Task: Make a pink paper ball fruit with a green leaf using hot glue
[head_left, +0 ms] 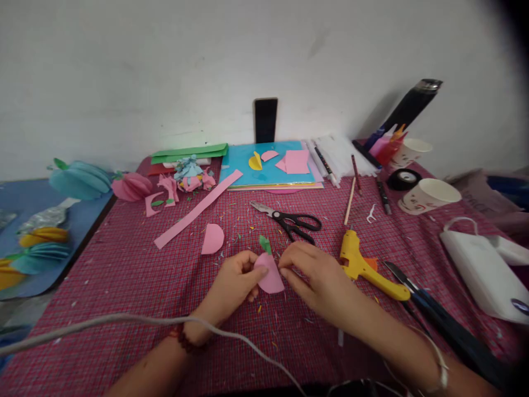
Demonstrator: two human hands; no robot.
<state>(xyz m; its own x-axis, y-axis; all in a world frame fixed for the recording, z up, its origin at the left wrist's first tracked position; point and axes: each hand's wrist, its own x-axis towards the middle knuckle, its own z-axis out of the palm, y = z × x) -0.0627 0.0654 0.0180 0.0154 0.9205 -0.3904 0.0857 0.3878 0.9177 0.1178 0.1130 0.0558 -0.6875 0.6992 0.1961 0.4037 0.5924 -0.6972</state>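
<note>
Both my hands meet over the checked red tablecloth (124, 264) on a folded pink paper piece (270, 275) with a small green paper leaf (264, 243) at its top. My left hand (233, 278) pinches the pink piece's left edge with curled fingers. From the other side, my right hand (316, 275) presses its fingertips against the right edge. A loose pink half-circle (212, 238) lies just up and left of my left hand. Black scissors (291, 219) lie just beyond my hands, and a yellow glue gun (366, 266) rests right of my right hand.
A long pink paper strip (196, 209), paper scraps (188, 176) and coloured sheets (268, 168) lie at the back. Pencils, pens, black tape (404, 179), paper cups (430, 196) and a dark bottle (411, 105) stand back right. A white bag (483, 275) is right; paper fruit shapes (80, 179) are left. A cable (124, 321) crosses in front.
</note>
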